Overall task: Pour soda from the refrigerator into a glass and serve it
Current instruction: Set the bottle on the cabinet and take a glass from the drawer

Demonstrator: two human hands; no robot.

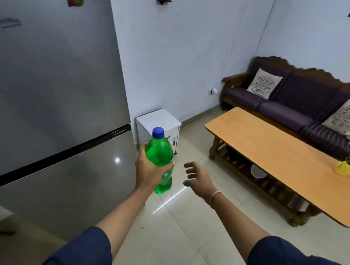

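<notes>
A green soda bottle (160,152) with a blue cap is held upright in front of me, and my left hand (146,167) is wrapped around its middle. My right hand (198,177) hovers just right of the bottle, fingers spread, holding nothing. The silver refrigerator (52,94) fills the left of the view with both doors shut. No glass is in view.
A low wooden coffee table (278,158) stands at the right with a yellow flower pot (346,168) near its far end. Behind it is a purple sofa (292,99) with cushions. A small white cabinet (158,125) sits against the wall beside the refrigerator. The floor is tiled.
</notes>
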